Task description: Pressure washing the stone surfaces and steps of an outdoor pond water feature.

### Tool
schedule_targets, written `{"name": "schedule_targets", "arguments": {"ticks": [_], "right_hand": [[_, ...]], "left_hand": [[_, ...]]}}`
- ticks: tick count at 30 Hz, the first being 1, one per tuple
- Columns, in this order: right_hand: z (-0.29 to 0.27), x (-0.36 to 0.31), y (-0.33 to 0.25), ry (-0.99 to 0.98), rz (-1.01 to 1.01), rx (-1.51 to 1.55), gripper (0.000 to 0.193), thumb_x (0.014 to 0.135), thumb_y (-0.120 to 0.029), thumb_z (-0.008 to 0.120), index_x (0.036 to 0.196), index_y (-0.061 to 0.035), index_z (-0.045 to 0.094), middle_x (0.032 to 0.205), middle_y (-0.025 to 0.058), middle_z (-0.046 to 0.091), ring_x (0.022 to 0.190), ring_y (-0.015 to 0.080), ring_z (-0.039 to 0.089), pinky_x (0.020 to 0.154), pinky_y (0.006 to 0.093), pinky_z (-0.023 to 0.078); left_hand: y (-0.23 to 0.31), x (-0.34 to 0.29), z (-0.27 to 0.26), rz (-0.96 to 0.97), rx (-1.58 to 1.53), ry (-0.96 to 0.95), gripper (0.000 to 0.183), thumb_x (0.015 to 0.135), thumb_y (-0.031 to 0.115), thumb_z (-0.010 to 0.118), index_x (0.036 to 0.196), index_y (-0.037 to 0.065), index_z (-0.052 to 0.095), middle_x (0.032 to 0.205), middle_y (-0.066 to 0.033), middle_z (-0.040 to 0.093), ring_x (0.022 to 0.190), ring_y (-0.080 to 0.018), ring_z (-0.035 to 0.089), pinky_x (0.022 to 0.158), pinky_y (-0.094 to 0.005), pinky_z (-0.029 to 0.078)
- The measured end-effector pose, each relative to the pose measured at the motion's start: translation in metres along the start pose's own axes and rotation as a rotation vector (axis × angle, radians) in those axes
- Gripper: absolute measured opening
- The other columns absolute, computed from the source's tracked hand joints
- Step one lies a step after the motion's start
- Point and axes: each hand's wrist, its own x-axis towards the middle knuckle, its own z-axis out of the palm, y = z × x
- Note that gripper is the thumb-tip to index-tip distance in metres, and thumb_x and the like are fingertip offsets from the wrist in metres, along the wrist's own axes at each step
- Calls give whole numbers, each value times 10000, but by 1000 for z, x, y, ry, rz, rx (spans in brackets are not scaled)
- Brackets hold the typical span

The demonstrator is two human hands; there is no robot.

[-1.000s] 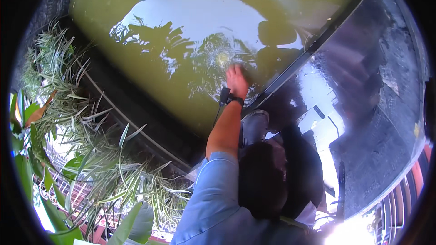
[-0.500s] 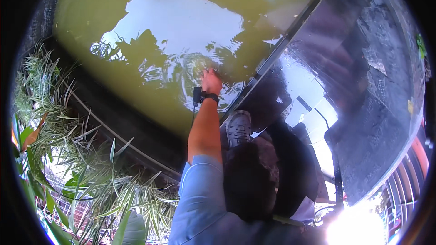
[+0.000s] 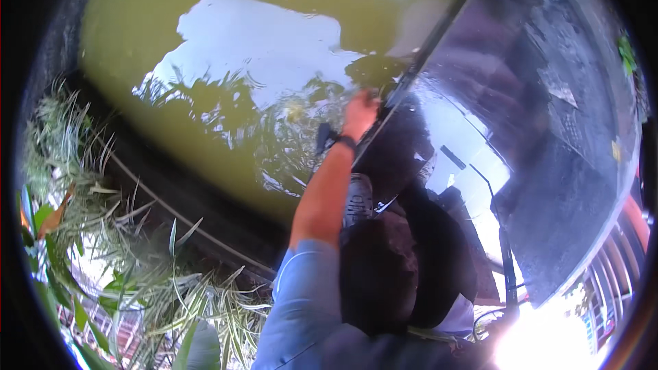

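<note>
My left hand (image 3: 360,115) is just above the greenish water (image 3: 130,41), close by the dark straight rim (image 3: 423,55) of the pool. Its fingers look bent together, and a small dark patch shows at their tips. Whatever they hold, if anything, is too small and blurred to name. A dark band (image 3: 347,142) circles the wrist, and a small black box-shaped device (image 3: 325,138) sits beside it. Ripples and a pale yellowish spot (image 3: 293,111) show in the water left of the hand. My right hand is out of sight.
Beyond the rim, a wet dark surface (image 3: 555,164) reflects light on the right. A grey shoe (image 3: 358,199) and dark-clad legs (image 3: 439,253) are below the hand. Striped-leaf plants (image 3: 75,157) line the pool's dark left edge (image 3: 185,178). A curved slatted railing (image 3: 606,277) stands at lower right.
My left hand has moved right, from the rippled water at the pool's middle to beside the rim. The yellowish spot now shows in the water it left.
</note>
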Motion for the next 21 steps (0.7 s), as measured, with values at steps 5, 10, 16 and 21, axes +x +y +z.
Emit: {"name": "schedule_targets", "arguments": {"ticks": [5, 10, 16, 21], "right_hand": [[1, 23, -2, -43, 43, -19, 93, 758, -40, 580, 847, -14, 590, 713, 91, 613, 643, 202, 609, 631, 320, 501], [-8, 32, -6, -26, 52, -41, 92, 758, -37, 581, 846, -14, 590, 710, 91, 614, 640, 202, 609, 630, 319, 501], [-15, 40, -4, -72, 84, -58, 90, 757, -34, 582, 844, -14, 590, 706, 92, 614, 636, 202, 609, 629, 319, 501], [-19, 28, 2, -141, 123, -57, 88, 756, -31, 582, 843, -15, 590, 703, 92, 614, 633, 203, 608, 628, 318, 501]], "left_hand": [[8, 27, 18, 25, -45, -161, 175, 794, 165, 587, 855, 35, 687, 866, -205, 666, 855, -373, 637, 744, -432, 505], [18, -17, -21, -400, -496, -230, 163, 815, 136, 584, 807, -2, 670, 762, -197, 659, 716, -349, 655, 662, -400, 515], [-52, -148, -120, -356, 353, 290, 299, 930, 312, 473, 1034, 91, 646, 869, -206, 662, 796, -392, 638, 670, -488, 496], [-134, -397, -266, -461, 580, 262, 342, 914, 109, 460, 1232, 2, 523, 1039, -101, 641, 930, -232, 619, 824, -309, 486]]}}
